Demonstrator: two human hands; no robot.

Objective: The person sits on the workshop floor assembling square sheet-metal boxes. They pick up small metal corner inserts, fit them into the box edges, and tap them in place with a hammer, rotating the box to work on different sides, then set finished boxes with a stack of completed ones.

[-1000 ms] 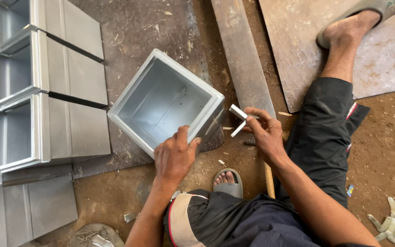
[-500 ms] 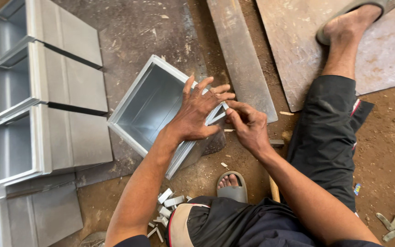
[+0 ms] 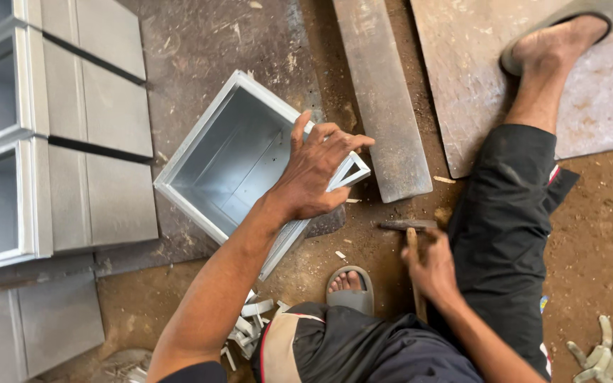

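The left hand [image 3: 317, 170] reaches in from the lower left of the frame, forearm stretched diagonally, fingers spread and curled over the right corner of an open metal box [image 3: 239, 159] lying tilted on the floor at the frame's centre. The thumb points up along the rim. Lower right of centre, the right hand [image 3: 431, 266] is closed around the wooden handle of a hammer [image 3: 409, 230], its head just above the knuckles, near the box. More metal boxes [image 3: 51, 135] stand stacked at the left edge
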